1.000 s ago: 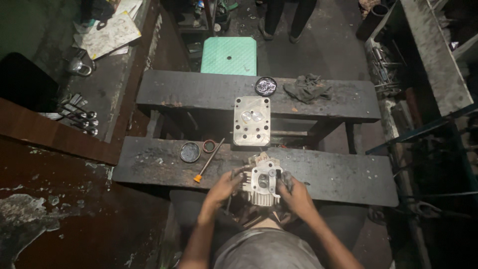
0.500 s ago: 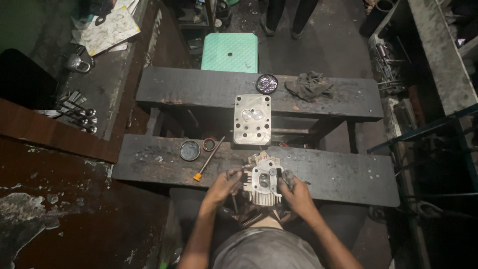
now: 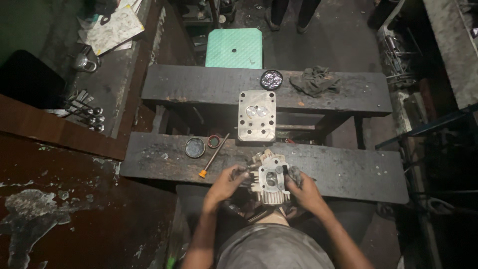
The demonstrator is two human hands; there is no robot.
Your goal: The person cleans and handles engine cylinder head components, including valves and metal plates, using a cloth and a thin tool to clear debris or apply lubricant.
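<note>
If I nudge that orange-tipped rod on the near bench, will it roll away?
The rod looks thin, round and stiff, so it probably rolls easily. Its orange tip lies close to the bench edge, so it might drop off.

Both hands [image 3: 226, 183] [image 3: 303, 189] forward, fingers curled

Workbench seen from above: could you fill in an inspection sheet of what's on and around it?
Surface: near bench, dark, grimy wood.
Job's things: finned engine part at the bench's front edge.
Clutter: screwdriver, round lid, square metal block, rag, small tin.
Hands: left hand and right hand grip the finned part's sides.
Cables: nothing seen.
Surroundings: green stool, wrenches, papers.
</note>
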